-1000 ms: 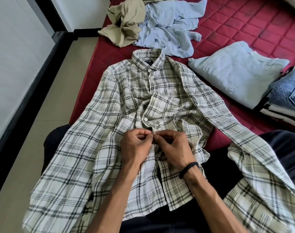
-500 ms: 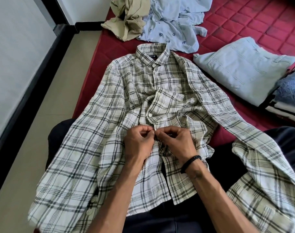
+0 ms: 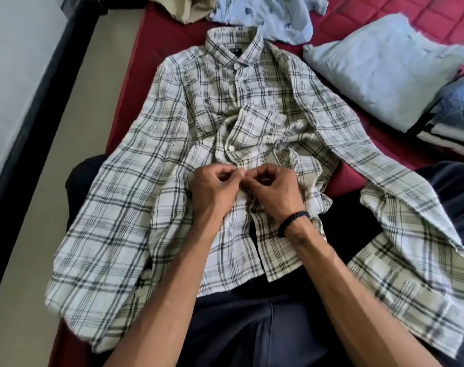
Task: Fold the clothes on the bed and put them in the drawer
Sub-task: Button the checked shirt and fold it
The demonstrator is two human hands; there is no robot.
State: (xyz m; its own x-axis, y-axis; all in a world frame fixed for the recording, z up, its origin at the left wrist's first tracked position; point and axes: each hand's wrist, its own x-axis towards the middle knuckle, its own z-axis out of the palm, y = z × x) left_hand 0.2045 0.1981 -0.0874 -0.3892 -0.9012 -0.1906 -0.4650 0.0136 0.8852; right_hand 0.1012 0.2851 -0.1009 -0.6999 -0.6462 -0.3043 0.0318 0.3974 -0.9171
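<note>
While the plaid shirt lies face up across the red bed and my lap, collar away from me, my left hand and right hand each pinch a placket edge just below the fastened white button. I'd keep both edges taut and level, feeding the next button squarely through. Folded pale trousers wait right of the collar.

Bright, even daylight fills the scene, casting only soft shadows under the white-and-black plaid cotton shirt. Around that shirt, straight lines bow with wide-angle distortion, and edges look slightly soft, especially below it.
</note>
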